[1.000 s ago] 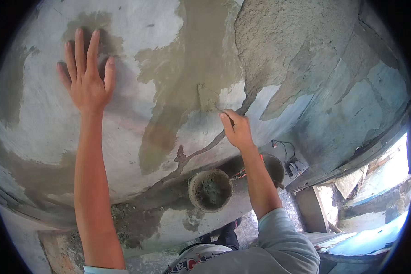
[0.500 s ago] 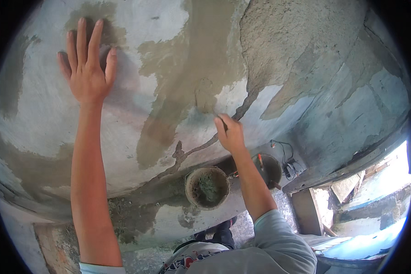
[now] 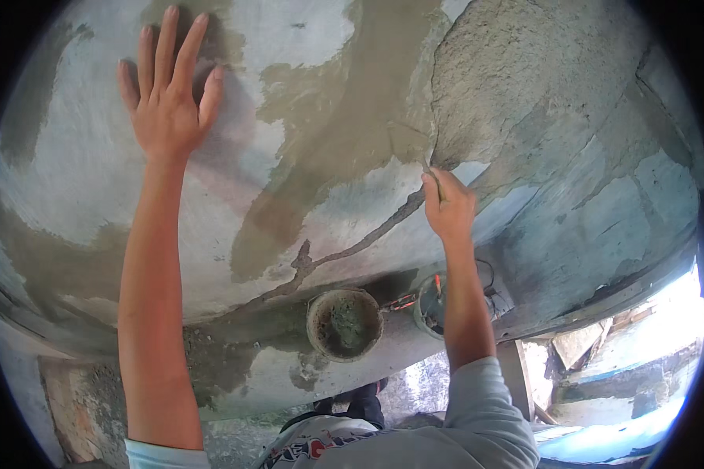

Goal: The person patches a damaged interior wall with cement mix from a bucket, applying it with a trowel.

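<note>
My left hand lies spread on the patchy grey plastered wall, over a damp olive-grey area at the upper left. My right hand grips the handle of a thin metal trowel, whose blade rests on wet plaster just left of a rough, broken plaster area. A dark, ragged crack runs down and leftward below the trowel.
A bucket with grey mix and a second bucket holding orange-handled tools stand on a ledge below the wall. A cord lies behind my right forearm. A bright opening with boards is at lower right.
My right hand and the trowel have moved right and a little up. My left hand stays spread on the wall, shown higher and farther right as the view has shifted.
</note>
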Demonstrator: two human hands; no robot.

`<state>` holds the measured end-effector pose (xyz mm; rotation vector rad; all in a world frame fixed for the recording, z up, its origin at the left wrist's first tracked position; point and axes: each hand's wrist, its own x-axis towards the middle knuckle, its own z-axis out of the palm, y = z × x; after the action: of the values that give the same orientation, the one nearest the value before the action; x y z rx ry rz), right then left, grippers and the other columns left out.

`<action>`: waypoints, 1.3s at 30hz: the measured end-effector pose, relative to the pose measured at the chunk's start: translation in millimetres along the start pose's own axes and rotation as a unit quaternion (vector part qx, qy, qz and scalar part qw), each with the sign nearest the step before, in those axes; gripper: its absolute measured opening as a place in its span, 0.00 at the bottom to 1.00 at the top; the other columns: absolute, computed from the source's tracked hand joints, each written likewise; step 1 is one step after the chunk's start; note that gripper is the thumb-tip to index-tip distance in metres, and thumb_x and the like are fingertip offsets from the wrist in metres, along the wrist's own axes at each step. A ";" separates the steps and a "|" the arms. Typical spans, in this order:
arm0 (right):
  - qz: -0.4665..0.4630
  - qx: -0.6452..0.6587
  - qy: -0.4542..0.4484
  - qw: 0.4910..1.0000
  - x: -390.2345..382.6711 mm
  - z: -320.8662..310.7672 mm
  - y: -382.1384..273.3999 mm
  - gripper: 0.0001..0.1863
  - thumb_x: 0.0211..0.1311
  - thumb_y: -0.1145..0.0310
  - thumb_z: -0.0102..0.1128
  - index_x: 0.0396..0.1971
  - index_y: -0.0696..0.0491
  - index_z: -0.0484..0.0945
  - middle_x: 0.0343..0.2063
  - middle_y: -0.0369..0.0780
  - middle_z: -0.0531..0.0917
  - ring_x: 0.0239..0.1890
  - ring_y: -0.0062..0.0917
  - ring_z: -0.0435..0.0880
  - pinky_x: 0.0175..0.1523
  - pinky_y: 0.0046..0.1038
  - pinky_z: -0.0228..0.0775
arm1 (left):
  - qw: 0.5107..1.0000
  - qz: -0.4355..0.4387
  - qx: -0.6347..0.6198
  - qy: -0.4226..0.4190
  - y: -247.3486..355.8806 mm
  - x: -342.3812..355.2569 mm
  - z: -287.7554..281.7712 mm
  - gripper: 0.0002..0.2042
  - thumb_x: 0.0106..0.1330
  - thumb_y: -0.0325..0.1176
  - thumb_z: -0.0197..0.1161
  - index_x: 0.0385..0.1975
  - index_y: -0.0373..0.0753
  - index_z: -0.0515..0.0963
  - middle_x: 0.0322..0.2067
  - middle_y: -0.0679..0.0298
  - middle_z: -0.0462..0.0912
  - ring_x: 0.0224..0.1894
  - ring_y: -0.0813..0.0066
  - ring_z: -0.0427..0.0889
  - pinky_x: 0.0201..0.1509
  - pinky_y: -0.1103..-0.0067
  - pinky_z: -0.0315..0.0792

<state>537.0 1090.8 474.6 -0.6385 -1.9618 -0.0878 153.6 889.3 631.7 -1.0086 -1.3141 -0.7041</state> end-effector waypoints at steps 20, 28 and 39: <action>-0.042 -0.028 -0.026 0.998 -2.5 -2.5 24.2 0.11 0.70 0.60 0.69 0.45 0.50 0.88 0.36 0.42 0.90 0.35 0.42 0.90 0.37 0.41 0.81 | 0.994 -0.009 0.056 -0.093 9.3 1.7 -13.5 0.38 0.65 0.45 0.56 0.80 0.48 0.66 0.84 0.57 0.55 0.86 0.52 0.49 0.87 0.50 0.36; 0.210 0.220 0.004 0.952 -31.3 15.3 11.6 0.12 0.78 0.65 0.60 0.43 0.58 0.87 0.23 0.38 0.83 0.26 0.24 0.84 0.33 0.27 0.73 | 0.997 -0.005 0.038 -0.068 6.9 1.9 -11.4 0.37 0.66 0.47 0.56 0.79 0.49 0.66 0.83 0.57 0.56 0.86 0.52 0.50 0.87 0.50 0.37; 0.068 0.114 -0.104 0.986 -97.5 49.6 -44.0 0.09 0.72 0.62 0.68 0.43 0.50 0.87 0.30 0.44 0.87 0.30 0.45 0.88 0.34 0.40 0.79 | 1.000 0.009 -0.018 0.018 6.7 3.0 -3.3 0.30 0.77 0.54 0.56 0.80 0.67 0.65 0.82 0.74 0.61 0.83 0.59 0.59 0.83 0.46 0.45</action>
<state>508.3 1031.1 377.1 -0.6477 -2.0823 0.2942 161.5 889.6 633.5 -1.0309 -1.2630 -0.7318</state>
